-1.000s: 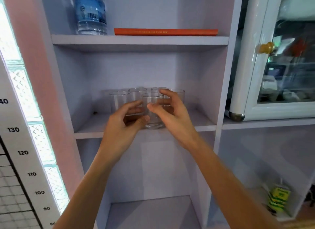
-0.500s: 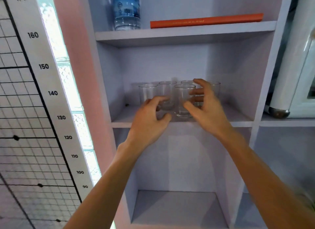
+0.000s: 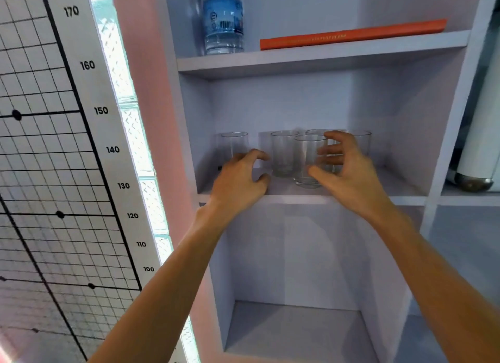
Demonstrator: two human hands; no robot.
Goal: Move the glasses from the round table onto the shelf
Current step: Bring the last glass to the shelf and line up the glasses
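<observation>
1. The glasses stand upright on the middle shelf [image 3: 400, 185], bunched in a loose group toward its centre and back.
2. The front glass [image 3: 308, 159] stands nearest the shelf edge, just left of your right thumb; whether the thumb touches its base, you cannot tell from here.
3. A second glass [image 3: 284, 153] stands just behind and left of it, between your two hands.
4. Two more glasses [image 3: 361, 143] stand at the back, partly hidden behind your right fingers [image 3: 334, 149].
5. One glass [image 3: 234, 145] stands apart on the left, just beyond your left fingertips.
6. Your right hand [image 3: 349, 173] is spread open, fingers curled loosely and gripping nothing.
7. Your left hand [image 3: 238, 178] is also open in a loose claw, thumb and fingers apart, empty, above the front edge of the shelf.
8. On the shelf above your hands stand a water bottle [image 3: 223, 19] and, to its right, a flat orange book [image 3: 351, 34].
9. Left of your left arm hangs a height chart [image 3: 89, 65] with numbers, beside a strip of glass blocks [image 3: 135, 135].
</observation>
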